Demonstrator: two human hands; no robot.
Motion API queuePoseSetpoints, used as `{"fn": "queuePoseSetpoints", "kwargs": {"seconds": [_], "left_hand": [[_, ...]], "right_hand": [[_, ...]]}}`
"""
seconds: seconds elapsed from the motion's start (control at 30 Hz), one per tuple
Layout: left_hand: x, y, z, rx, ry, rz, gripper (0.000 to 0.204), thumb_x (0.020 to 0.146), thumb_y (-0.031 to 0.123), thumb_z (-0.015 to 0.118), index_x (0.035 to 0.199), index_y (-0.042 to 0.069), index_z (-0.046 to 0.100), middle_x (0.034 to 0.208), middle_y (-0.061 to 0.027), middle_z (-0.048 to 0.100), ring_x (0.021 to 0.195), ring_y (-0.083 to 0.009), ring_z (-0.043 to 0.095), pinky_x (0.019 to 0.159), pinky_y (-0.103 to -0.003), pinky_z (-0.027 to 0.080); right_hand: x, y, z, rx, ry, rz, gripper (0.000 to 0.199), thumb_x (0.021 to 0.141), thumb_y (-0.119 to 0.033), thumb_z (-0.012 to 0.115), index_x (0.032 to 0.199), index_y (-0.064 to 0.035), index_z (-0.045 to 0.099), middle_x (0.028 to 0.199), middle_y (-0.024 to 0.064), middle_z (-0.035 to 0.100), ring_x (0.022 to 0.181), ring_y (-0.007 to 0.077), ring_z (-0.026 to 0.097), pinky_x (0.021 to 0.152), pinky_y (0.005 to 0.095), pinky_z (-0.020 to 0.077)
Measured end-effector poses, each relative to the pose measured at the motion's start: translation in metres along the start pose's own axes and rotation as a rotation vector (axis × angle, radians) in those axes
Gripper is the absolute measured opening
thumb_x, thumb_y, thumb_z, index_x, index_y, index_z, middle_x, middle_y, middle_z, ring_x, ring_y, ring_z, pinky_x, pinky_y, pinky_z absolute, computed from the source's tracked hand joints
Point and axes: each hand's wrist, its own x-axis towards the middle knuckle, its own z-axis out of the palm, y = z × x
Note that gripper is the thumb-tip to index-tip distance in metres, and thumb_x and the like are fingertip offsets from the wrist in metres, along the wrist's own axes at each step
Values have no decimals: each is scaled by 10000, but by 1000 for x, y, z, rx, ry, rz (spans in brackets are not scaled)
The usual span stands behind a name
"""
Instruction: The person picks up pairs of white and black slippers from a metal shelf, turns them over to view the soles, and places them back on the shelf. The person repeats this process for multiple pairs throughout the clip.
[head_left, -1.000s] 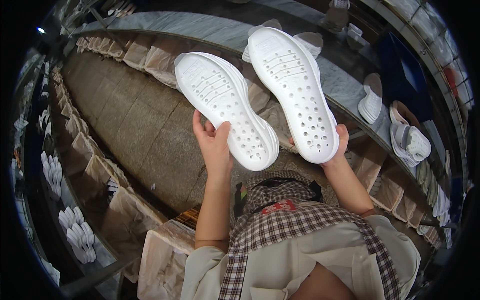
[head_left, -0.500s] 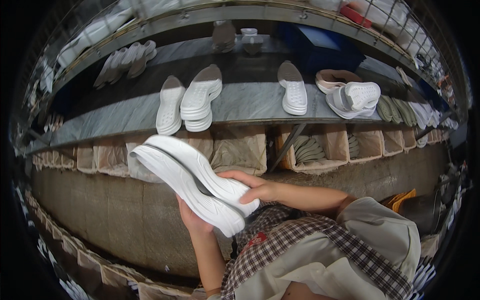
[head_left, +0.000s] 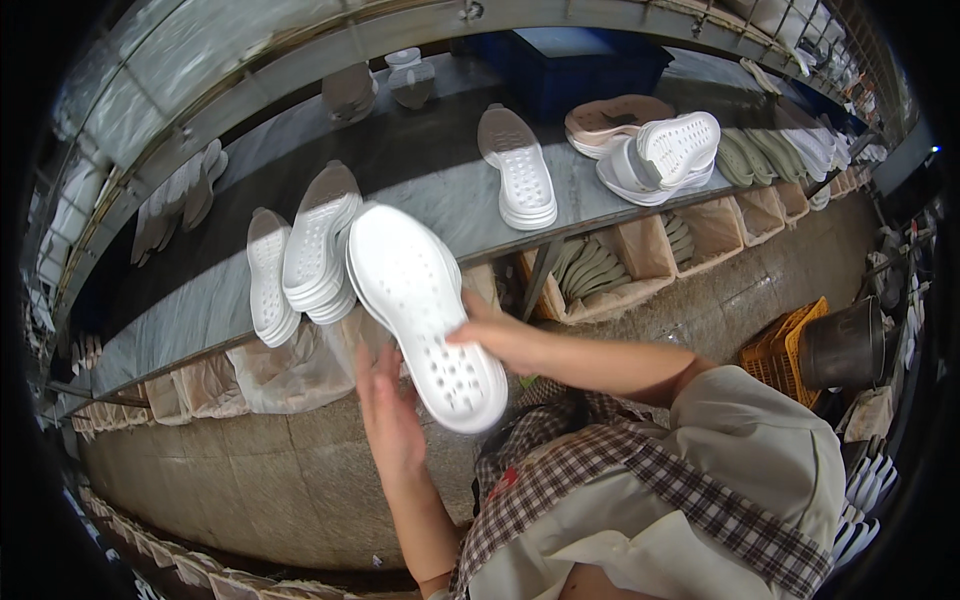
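My right hand (head_left: 500,338) grips a white shoe sole (head_left: 405,262) near its middle, with the thumb on the dimpled face. A second white edge shows along its left side. The toe tilts up toward the table edge, and the heel points at my apron. Just left of the heel, my left hand (head_left: 392,415) is held up with its fingers apart, holding nothing. Beyond the toe, a stack of white soles (head_left: 318,255) and a narrower stack of soles (head_left: 268,285) stand on the grey table (head_left: 415,165). Another sole stack (head_left: 520,180) lies farther right.
Pinkish soles (head_left: 615,118) and green soles (head_left: 735,155) lie at the table's right. Behind them is a blue bin (head_left: 560,85). Lined baskets (head_left: 650,255) stand under the table edge. An orange crate (head_left: 780,350) and a dark bucket (head_left: 845,345) are on the floor at right.
My right hand has turned the soles so the dimpled face shows, nearer the table stacks. My left hand has let go of them. The whole view has shifted toward the right.
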Motion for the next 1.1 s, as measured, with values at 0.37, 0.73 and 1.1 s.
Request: {"fn": "queuePoseSetpoints", "kwargs": {"seconds": [0.37, 0.73, 1.1], "left_hand": [[-18, -35, -33, 21, 309, -141, 246, 915, 169, 566, 1142, 94, 507, 1065, -63, 612, 928, -179, 601, 800, -346, 468], [-11, -73, -33, -9, 292, -238, 167, 913, 149, 558, 1074, 107, 536, 985, -41, 629, 865, -153, 602, 739, -315, 473], [-39, -126, -35, -106, 696, -275, 151, 908, 140, 585, 1040, 83, 539, 984, -54, 625, 849, -153, 621, 695, -296, 511]], "right_hand": [[156, -47, -40, 273, 126, 121, 641, 813, -274, 628, 1270, 86, 359, 1218, 183, 530, 1079, 251, 573, 869, 381, 497], [201, -45, -65, -353, 617, -260, 732, 783, -396, 676, 1251, 110, 428, 1195, 259, 539, 1142, 322, 513, 954, 368, 411], [394, -159, -203, -1321, 819, -375, 457, 803, -267, 644, 1154, 12, 555, 1139, 179, 580, 1110, 284, 534, 910, 390, 435]]}}
